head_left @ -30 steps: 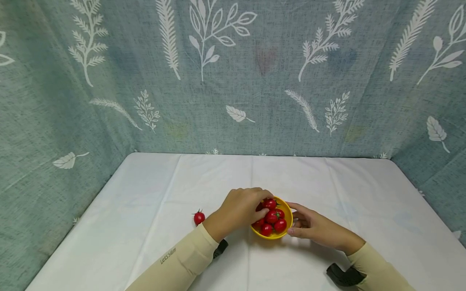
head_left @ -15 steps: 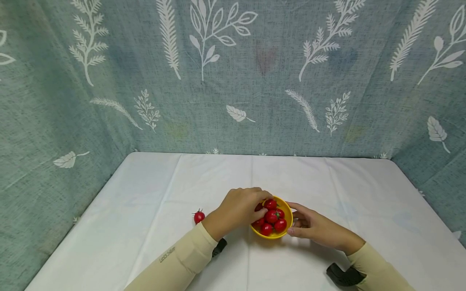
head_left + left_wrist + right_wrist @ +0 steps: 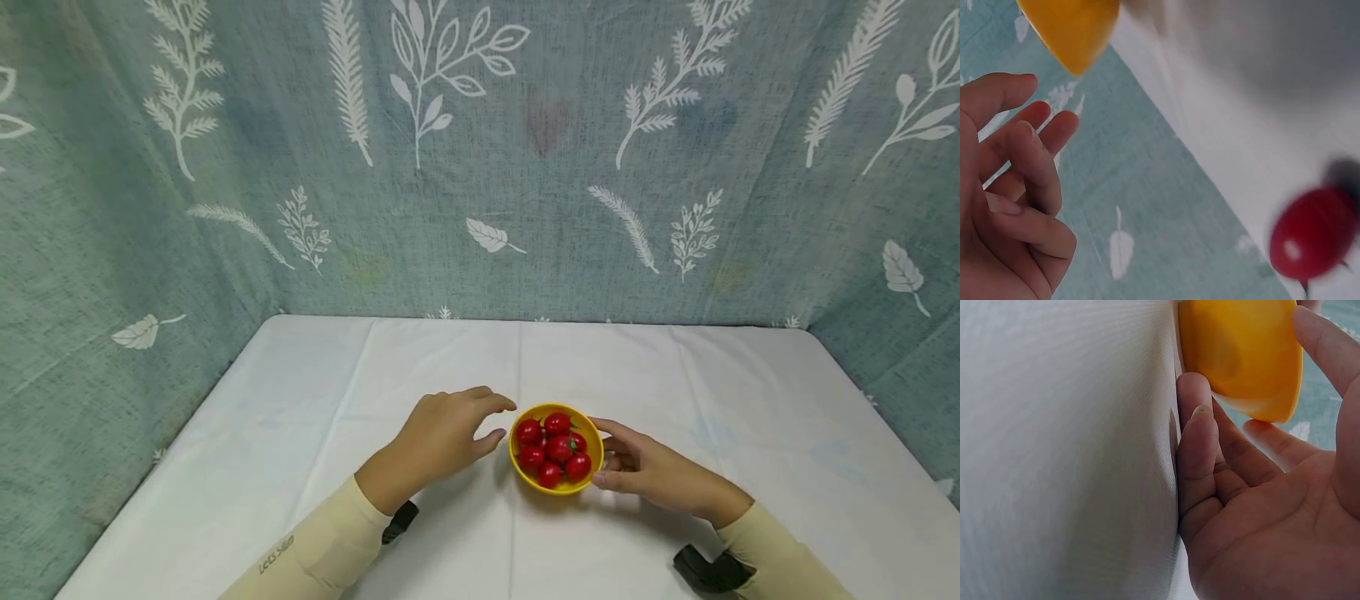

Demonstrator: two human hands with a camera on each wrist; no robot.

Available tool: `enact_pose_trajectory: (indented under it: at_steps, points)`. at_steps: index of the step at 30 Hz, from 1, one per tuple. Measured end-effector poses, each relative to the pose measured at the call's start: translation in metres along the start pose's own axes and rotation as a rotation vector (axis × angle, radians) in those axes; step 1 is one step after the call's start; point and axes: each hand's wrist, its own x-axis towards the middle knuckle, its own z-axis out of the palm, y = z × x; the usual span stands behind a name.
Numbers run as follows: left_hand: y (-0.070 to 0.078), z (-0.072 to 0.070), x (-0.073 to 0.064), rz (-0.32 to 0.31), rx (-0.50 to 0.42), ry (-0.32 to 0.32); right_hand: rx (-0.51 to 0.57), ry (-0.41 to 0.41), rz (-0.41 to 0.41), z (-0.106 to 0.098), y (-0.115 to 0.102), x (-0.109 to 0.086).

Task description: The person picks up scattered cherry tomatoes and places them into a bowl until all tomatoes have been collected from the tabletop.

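Note:
A yellow bowl [image 3: 557,490] stands on the white table, holding several small red tomatoes [image 3: 558,448]. Left of it my left hand [image 3: 442,437] hovers with thumb and fingers parted and nothing between them, its fingertips apart from the rim. A single loose tomato [image 3: 1313,234] shows in the left wrist view; in the head view it is hidden behind the left hand. My right hand [image 3: 660,475] is at the bowl's right side. Its thumb and forefinger touch the rim, spread apart, while the other fingers [image 3: 1197,447] curl loosely below, near the tablecloth.
A white cloth [image 3: 420,358] covers the table. Behind and at both sides hangs a grey-green curtain [image 3: 480,275] with white leaf prints. Dark straps [image 3: 712,571] sit at both wrists over beige sleeves.
My left hand has lifted off the tomatoes in the bowl and moved left, now covering the loose tomato in the head view. The right hand and the bowl stay in place.

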Motion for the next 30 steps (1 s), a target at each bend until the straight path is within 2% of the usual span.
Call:
enact_pose_trajectory:
  at_steps: [5,12,20,26,30]
  points:
    - [-0.015,-0.008,-0.021,-0.036,0.065,0.017,0.017,-0.006,-0.002,0.000,-0.001,0.000]
    - [-0.037,-0.016,-0.045,-0.053,0.129,0.049,0.020,0.002,0.008,0.002,-0.001,0.000]
    - [-0.050,-0.019,-0.064,-0.116,0.123,-0.033,0.022,0.012,0.018,0.005,-0.001,0.001]
    - [-0.053,-0.017,-0.068,-0.158,0.130,-0.108,0.001,0.023,0.029,0.002,-0.002,0.000]
    - [-0.054,-0.015,-0.067,-0.173,0.116,-0.131,-0.006,0.020,0.018,0.000,-0.002,0.000]
